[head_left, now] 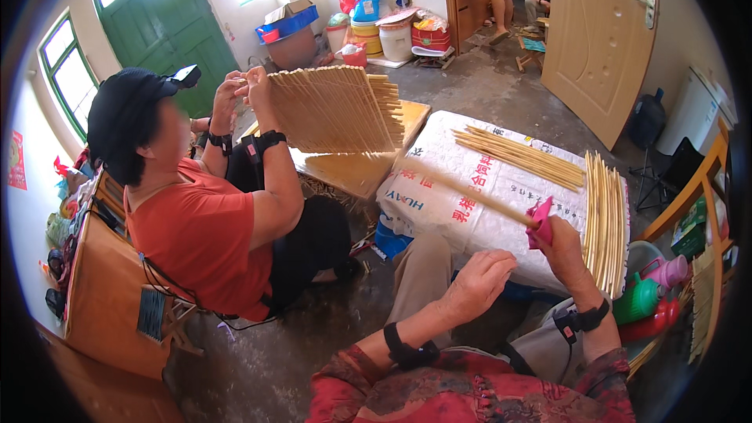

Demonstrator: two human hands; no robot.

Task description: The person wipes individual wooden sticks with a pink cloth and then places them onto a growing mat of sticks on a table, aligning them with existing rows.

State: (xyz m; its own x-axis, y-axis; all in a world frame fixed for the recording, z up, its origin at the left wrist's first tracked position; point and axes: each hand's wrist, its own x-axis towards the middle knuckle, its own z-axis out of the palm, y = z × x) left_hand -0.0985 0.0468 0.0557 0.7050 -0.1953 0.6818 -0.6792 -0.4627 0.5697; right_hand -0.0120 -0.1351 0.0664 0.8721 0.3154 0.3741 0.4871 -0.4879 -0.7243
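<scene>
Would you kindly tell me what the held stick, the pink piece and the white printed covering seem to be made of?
Stick: probably bamboo or wood, matte; straw-coloured, though motion-blurred.
Pink piece: likely cloth, dull; it bunches softly in the right hand.
White covering: perhaps woven plastic sacking, fairly matte; printed and creased, but no weave shows clearly.

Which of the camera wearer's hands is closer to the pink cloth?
Right. The right hand has the pink cloth in its grip; the left hand is apart from it, lower and to the left.
</scene>
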